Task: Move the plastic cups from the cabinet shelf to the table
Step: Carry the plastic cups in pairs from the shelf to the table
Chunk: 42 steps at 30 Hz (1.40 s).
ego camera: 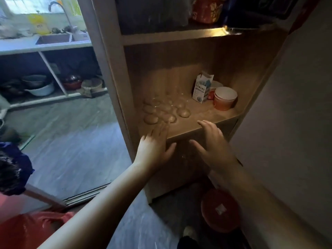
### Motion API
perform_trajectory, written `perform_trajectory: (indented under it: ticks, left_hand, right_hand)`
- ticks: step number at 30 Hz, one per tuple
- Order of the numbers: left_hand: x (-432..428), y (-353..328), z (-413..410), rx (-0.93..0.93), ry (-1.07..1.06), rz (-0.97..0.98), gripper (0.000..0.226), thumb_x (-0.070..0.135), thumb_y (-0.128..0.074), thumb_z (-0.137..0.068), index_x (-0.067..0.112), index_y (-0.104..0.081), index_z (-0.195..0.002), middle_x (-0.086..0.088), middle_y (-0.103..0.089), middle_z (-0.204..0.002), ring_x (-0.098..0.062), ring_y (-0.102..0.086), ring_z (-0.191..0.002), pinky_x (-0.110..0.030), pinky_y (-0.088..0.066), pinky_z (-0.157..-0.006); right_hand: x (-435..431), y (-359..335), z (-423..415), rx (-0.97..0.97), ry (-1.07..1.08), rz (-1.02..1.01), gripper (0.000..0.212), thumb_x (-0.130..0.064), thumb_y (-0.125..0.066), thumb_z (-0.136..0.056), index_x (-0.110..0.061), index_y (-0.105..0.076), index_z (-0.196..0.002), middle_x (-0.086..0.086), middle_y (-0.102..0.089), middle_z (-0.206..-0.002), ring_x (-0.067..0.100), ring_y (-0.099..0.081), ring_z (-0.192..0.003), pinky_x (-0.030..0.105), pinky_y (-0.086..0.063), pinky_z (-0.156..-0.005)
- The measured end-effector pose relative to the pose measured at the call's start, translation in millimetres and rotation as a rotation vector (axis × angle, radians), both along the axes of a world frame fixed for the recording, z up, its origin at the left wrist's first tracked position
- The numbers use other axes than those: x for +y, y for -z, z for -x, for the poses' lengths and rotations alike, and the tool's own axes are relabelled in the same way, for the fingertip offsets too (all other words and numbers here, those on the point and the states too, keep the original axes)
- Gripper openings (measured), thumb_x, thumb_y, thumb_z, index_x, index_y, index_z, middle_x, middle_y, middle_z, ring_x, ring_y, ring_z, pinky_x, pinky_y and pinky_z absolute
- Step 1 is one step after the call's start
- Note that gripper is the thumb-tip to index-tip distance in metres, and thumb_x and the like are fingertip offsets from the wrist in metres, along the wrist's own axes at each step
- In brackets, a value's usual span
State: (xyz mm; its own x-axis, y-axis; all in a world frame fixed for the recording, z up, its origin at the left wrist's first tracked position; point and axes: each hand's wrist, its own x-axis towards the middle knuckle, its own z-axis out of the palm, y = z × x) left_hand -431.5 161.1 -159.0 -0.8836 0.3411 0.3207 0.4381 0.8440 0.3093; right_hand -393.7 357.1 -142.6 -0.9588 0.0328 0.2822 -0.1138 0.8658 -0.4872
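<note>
Several clear plastic cups [166, 109] stand in a tight group on the left half of the wooden cabinet shelf [212, 121]; they look to be upside down, flat bases up. My left hand [155, 146] is at the shelf's front edge, fingers straight and spread, fingertips just short of the nearest cup. My right hand [212, 144] hovers beside it at the same edge, fingers extended, holding nothing.
A small white and blue carton [202, 88] and two orange paper cups [224, 100] stand at the shelf's back right. An upper shelf holds a red patterned container [206, 9]. A red bowl [220, 210] lies on the floor below. A sink counter [53, 40] is at the far left.
</note>
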Motion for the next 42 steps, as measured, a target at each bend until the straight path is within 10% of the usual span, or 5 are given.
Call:
perform_trajectory:
  ticks: [13, 42]
  left_hand:
    - [73, 42, 89, -0.219, -0.275, 0.024, 0.065, 0.038, -0.049, -0.091, 0.022, -0.018, -0.146, -0.006, -0.016, -0.156, -0.028, -0.020, -0.140, -0.045, -0.027, -0.106]
    - [97, 71, 192, -0.097, -0.257, 0.117, 0.053, 0.033, -0.045, -0.093, 0.013, -0.031, -0.141, -0.008, -0.038, -0.144, -0.025, -0.025, -0.138, -0.045, -0.009, -0.115]
  right_hand:
    - [64, 40, 164, -0.258, -0.135, -0.022, 0.066, -0.034, -0.062, -0.088, -0.020, -0.030, -0.144, 0.006, -0.020, -0.155, 0.025, -0.020, -0.142, 0.040, -0.026, -0.111]
    - [62, 90, 260, -0.237, -0.119, 0.102, 0.073, -0.026, -0.070, -0.081, -0.017, -0.032, -0.143, 0.007, -0.041, -0.142, 0.023, -0.040, -0.131, 0.040, -0.040, -0.106]
